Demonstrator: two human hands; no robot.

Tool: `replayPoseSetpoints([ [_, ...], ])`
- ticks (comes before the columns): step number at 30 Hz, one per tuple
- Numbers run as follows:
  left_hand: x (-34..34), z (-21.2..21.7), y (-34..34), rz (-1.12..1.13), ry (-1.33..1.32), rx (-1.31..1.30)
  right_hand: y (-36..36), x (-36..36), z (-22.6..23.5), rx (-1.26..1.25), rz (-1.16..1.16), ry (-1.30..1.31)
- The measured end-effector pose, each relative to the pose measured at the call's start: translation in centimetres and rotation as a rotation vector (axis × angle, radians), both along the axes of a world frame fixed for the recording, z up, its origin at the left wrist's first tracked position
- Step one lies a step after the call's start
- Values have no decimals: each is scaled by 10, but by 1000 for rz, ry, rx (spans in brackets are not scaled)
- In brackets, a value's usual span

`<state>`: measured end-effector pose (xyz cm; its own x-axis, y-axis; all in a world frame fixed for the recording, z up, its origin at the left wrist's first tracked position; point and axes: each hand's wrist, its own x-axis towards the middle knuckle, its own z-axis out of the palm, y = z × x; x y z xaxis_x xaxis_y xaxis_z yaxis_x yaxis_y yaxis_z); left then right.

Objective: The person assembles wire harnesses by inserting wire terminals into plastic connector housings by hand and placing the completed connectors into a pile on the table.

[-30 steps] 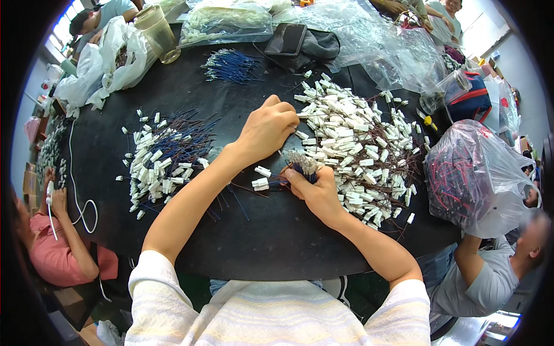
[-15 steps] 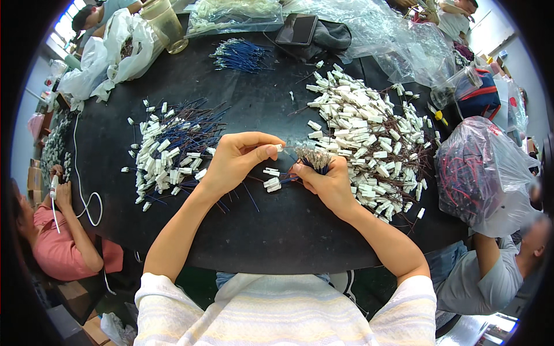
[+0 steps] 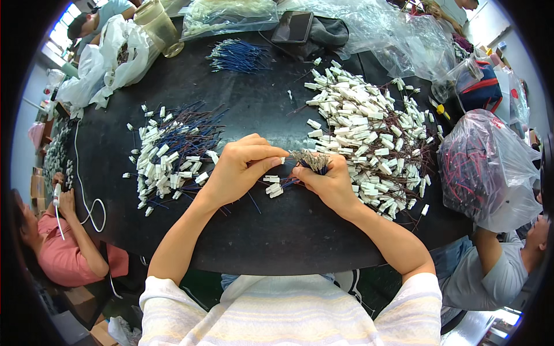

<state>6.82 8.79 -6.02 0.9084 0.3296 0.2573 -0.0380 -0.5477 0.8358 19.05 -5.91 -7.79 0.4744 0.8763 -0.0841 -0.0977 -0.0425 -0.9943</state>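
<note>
My left hand (image 3: 245, 164) pinches a small white connector (image 3: 283, 160) between thumb and forefinger. Close beside it, my right hand (image 3: 326, 181) is closed round a bundle of dark blue wires (image 3: 314, 162), whose metal-tipped ends stick up above the fist. The connector is almost touching these ends; whether a wire sits in it is too small to tell. Below, a few white connectors (image 3: 273, 187) hang or lie by the right hand's fingers. To the right spreads a large heap of white connectors (image 3: 363, 121) on brown wires; on the left is a smaller pile with blue wires (image 3: 164, 153).
A bundle of blue wires (image 3: 238, 56) lies farther back on the black table (image 3: 248, 236). Behind it are a phone (image 3: 292, 27) and plastic bags. A clear bag of red wires (image 3: 485, 173) stands at right. Co-workers sit at both sides; a white cable (image 3: 81, 167) runs down the left.
My left hand has moved slightly right, bringing the connector nearer to the wire ends in my right hand. The right hand keeps its grip on the bundle.
</note>
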Motion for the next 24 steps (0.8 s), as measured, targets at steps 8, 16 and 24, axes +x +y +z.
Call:
replayPoseSetpoints([
  [8,-2,-9,-3,-15,17,-23,2,2,-6,27,50,-79],
  [16,-4,-2,-1,12,84,-276,-2,3,3,45,65,-43],
  [24,-5,-9,-3,-11,55,-214,0,-2,-3,72,-5,17],
])
